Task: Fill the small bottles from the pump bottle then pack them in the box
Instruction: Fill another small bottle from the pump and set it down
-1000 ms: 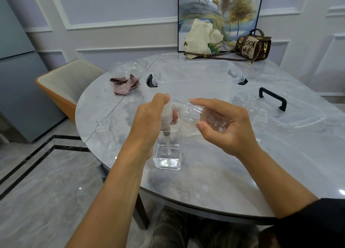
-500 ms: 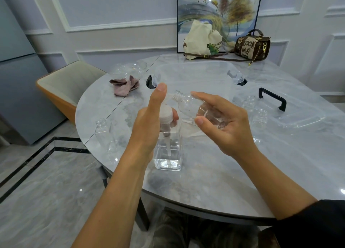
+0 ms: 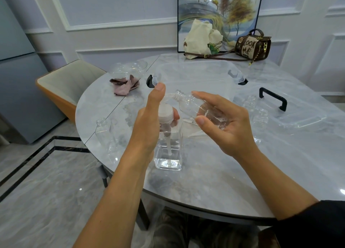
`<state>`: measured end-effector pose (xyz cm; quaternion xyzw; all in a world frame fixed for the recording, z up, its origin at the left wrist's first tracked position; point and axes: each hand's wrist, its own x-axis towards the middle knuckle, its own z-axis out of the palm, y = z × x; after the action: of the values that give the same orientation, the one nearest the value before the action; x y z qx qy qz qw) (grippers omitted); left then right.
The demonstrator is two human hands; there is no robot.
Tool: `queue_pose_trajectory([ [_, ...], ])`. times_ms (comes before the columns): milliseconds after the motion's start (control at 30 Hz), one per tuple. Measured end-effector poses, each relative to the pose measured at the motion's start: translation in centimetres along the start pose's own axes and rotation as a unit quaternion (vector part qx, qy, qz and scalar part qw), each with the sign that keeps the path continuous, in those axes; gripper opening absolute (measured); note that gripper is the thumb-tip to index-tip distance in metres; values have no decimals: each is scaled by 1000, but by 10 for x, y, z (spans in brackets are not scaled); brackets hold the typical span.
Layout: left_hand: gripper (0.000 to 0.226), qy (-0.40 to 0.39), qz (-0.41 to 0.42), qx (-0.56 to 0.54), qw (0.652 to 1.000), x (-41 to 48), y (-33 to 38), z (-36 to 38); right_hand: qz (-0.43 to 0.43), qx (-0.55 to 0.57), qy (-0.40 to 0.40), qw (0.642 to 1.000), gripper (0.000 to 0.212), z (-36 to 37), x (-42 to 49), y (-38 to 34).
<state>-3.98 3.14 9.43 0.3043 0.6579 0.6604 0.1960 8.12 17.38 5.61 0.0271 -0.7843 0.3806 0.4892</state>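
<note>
The brown bag at the back says "LOOK ME". The left hand is curled round the neck of the pump bottle. It stands on the counter with a little clear liquid at the bottom. The right hand holds a tipped small bottle, its mouth at the spout. The clear box sits just behind.

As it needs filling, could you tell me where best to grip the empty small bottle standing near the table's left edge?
Take the small bottle round its body, just below the shoulder, coming from the edge of the table. It stands upright, its neck is narrow and open, and nothing stands close on that side, so fingers across the wider body should hold steadier.
</note>
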Motion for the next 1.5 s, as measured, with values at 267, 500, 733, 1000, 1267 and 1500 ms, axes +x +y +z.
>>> queue_pose_trajectory([
  [267,48,-2,-14,-8,1000,6,1,0,3,-9,-1,1000,35,-1,-4,4],
  [500,51,-8,-8,-4,1000,6,1,1,7,-13,3,1000,33,-1,-3,3],
  [733,74,-16,-10,5,1000,3,1,1,8,-3,14,1000,36,-1,-2,2],
  [1000,87,-2,-2,5,1000,-3,4,4,11,-4,14,1000,42,-1,-2,2],
  [1267,82,-4,-7,9,1000,-2,3,3,13,6,11,1000,43,-2,-1,3],
  [1500,69,-8,-7,9,1000,2,0,1,10,7,5,1000,40,-2,-2,3],
])
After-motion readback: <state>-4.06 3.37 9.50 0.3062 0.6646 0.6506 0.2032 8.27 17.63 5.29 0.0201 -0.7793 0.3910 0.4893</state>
